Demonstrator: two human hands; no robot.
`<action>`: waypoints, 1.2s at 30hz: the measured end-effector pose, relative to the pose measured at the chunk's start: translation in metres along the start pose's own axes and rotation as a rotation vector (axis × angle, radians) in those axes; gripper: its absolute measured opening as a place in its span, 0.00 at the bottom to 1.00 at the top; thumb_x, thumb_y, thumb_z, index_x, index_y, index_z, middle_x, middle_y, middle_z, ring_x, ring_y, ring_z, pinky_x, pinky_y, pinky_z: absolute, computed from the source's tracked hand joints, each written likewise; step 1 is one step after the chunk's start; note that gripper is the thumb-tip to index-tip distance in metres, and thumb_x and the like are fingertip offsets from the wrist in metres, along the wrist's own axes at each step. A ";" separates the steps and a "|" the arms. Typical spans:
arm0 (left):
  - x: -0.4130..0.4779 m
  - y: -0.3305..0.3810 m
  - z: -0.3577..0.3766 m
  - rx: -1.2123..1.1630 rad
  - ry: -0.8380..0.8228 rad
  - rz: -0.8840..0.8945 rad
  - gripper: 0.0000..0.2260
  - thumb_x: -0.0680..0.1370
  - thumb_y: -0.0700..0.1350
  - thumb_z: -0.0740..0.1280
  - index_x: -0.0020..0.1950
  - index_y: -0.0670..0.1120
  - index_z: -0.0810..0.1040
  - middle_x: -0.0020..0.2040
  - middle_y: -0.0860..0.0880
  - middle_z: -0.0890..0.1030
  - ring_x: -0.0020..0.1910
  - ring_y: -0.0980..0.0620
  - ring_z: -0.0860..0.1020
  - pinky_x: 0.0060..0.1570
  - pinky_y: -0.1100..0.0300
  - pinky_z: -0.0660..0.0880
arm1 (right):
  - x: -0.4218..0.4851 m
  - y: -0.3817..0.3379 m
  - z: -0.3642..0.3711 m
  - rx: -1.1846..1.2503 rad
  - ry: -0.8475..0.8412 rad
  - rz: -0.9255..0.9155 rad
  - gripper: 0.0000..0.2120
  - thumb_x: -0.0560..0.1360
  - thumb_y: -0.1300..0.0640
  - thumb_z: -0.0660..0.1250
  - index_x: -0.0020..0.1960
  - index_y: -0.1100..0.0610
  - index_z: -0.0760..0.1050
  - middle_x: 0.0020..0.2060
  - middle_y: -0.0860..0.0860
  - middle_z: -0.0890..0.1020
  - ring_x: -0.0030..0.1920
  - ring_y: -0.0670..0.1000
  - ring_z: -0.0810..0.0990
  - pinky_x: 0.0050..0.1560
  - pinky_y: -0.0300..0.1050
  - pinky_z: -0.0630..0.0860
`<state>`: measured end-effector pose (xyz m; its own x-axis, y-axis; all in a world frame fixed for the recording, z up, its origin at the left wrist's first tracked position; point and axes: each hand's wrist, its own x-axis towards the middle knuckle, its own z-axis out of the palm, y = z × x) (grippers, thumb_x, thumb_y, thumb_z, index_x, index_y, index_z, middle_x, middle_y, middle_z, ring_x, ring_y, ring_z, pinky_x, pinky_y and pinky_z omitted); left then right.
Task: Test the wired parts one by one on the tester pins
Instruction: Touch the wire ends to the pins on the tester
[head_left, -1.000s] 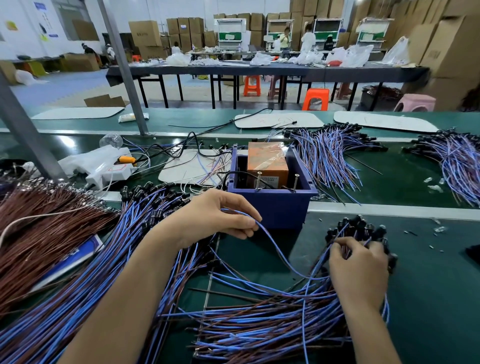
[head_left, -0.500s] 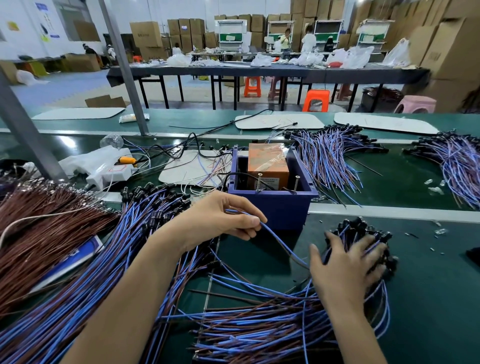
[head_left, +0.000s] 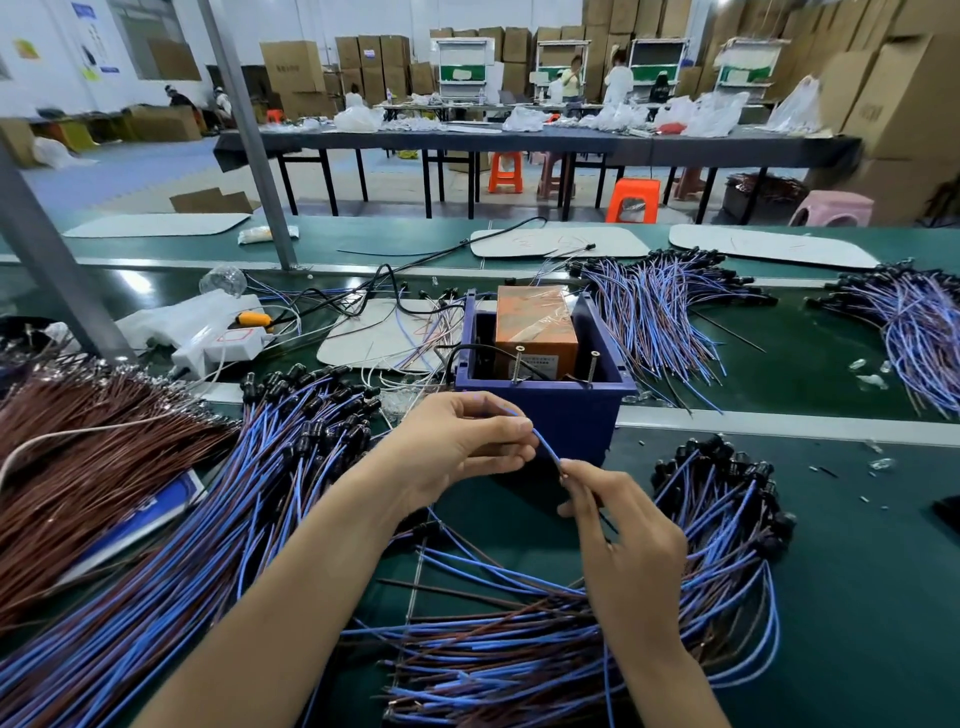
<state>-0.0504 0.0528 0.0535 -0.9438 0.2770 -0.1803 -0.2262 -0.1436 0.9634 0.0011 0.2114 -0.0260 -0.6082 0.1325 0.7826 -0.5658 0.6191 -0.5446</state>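
Nearest, the heap of wired parts (head_left: 519, 649) lies on the green belt (head_left: 857, 597), black heads fanned right. It is likely untested stock kept within reach, and the right forearm covers part of it. Above it the right hand (head_left: 618, 525) pinches one blue wire (head_left: 545, 447) between thumb and forefinger. The left hand (head_left: 457, 447), fingers curled, pinches the same wire further along, probably to single it out and free its ends for the pins. The wire is held just in front of the tester box (head_left: 566, 410); whether it touches the box I can't tell. Its stripped ends and black head are hidden in the fingers or lost in the heap. Two upright pins (head_left: 518, 364) stand at the box's near rim with nothing on them. The orange block (head_left: 535, 325) inside has an unreadable label, and the wiring below it is hidden. The left pile (head_left: 208, 519) is cut off by the frame. The far bundles (head_left: 660, 306) beyond the box are maybe the done ones.
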 end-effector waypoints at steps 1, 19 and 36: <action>0.001 0.000 0.001 -0.033 0.009 -0.011 0.02 0.73 0.34 0.69 0.41 0.40 0.79 0.36 0.43 0.83 0.32 0.53 0.82 0.33 0.65 0.78 | 0.000 0.000 0.001 -0.012 0.004 0.012 0.07 0.74 0.64 0.67 0.51 0.59 0.81 0.39 0.48 0.82 0.35 0.41 0.79 0.41 0.26 0.72; 0.016 -0.023 0.006 -0.015 0.171 0.044 0.07 0.79 0.39 0.64 0.49 0.42 0.82 0.31 0.51 0.79 0.24 0.60 0.73 0.29 0.69 0.74 | 0.003 0.009 -0.003 -0.129 0.169 0.335 0.09 0.71 0.73 0.68 0.45 0.62 0.81 0.37 0.53 0.81 0.32 0.48 0.75 0.35 0.33 0.69; 0.030 -0.033 -0.004 -0.065 0.178 0.063 0.07 0.79 0.39 0.65 0.48 0.42 0.83 0.31 0.51 0.79 0.25 0.60 0.71 0.29 0.69 0.72 | 0.005 0.011 -0.003 -0.159 0.180 0.324 0.08 0.72 0.73 0.67 0.48 0.64 0.80 0.39 0.53 0.80 0.33 0.50 0.74 0.40 0.24 0.66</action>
<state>-0.0718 0.0618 0.0153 -0.9829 0.0944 -0.1580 -0.1752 -0.2176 0.9602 -0.0063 0.2208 -0.0275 -0.6261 0.4647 0.6262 -0.2594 0.6332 -0.7292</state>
